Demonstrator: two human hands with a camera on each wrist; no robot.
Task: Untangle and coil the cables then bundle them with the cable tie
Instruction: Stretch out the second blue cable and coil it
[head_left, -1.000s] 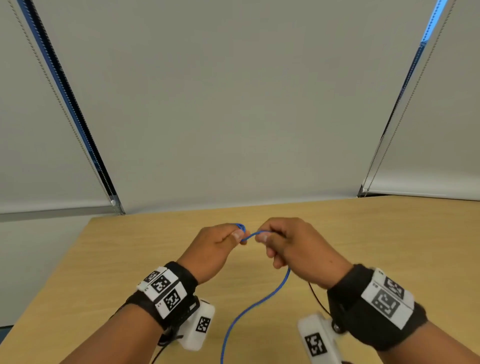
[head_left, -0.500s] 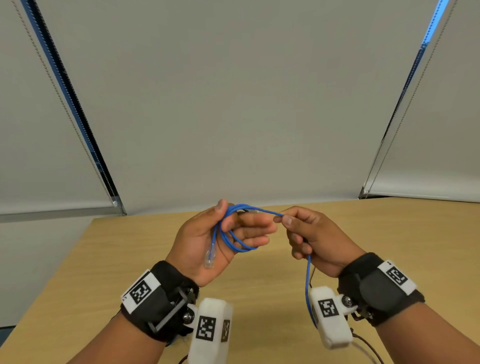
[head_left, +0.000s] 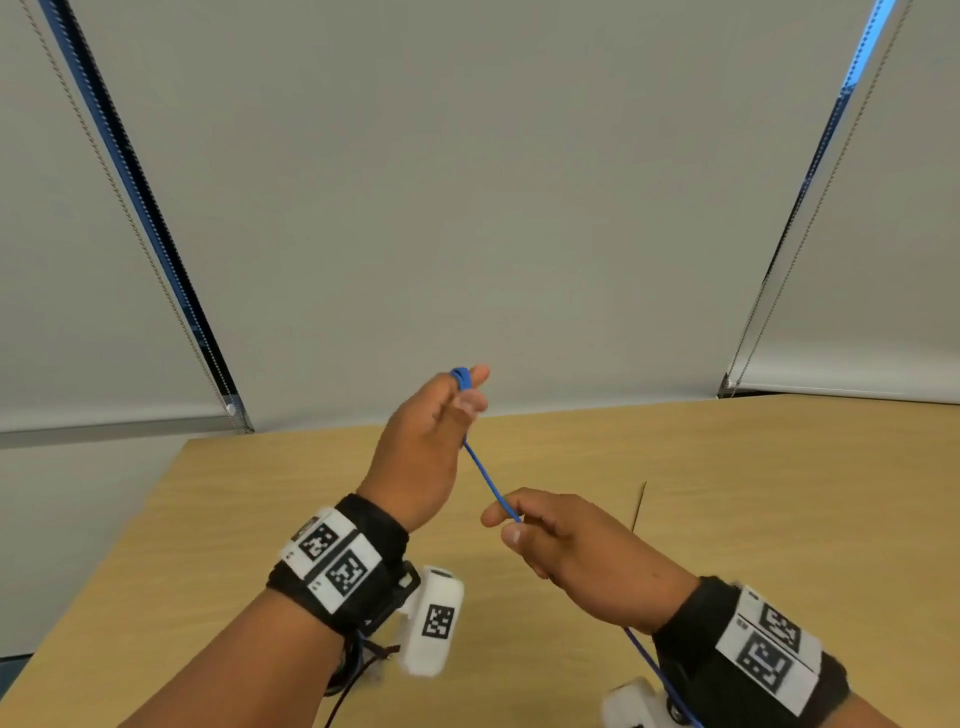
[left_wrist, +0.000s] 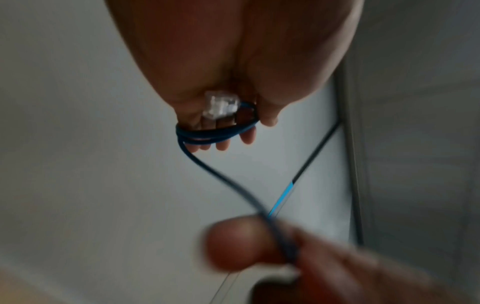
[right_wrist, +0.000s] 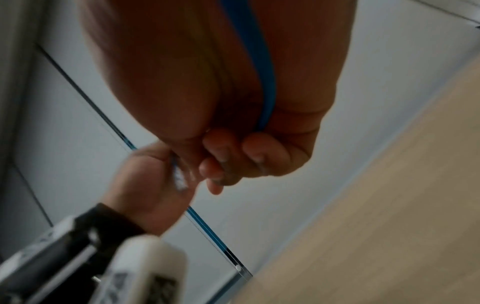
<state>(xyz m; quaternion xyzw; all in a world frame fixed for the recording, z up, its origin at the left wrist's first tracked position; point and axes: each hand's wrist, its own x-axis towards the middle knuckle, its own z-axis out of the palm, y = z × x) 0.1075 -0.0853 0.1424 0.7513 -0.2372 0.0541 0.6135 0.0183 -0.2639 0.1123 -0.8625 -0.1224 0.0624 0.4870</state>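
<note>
A thin blue cable (head_left: 488, 480) runs taut between my hands above the wooden table (head_left: 779, 519). My left hand (head_left: 467, 389) is raised, with loops of the blue cable (left_wrist: 215, 132) wound round its fingers and a clear plug (left_wrist: 221, 107) lying against the palm. The thumb (head_left: 470, 404) presses the strand. My right hand (head_left: 506, 525), lower and nearer to me, pinches the cable between thumb and forefinger. The cable (right_wrist: 255, 67) passes through its palm and trails off under the wrist (head_left: 649, 660). A thin dark strip (head_left: 640, 506), possibly the cable tie, lies on the table behind my right hand.
Grey roller blinds (head_left: 467, 208) with bead chains hang behind the table's far edge. The table's left edge (head_left: 104, 571) runs diagonally toward me. White camera housings (head_left: 434, 629) hang under both wrists.
My left hand has turned from palm-up to upright and risen with the loops on its fingers. My right hand has dropped toward me along the cable, pulling the strand straight.
</note>
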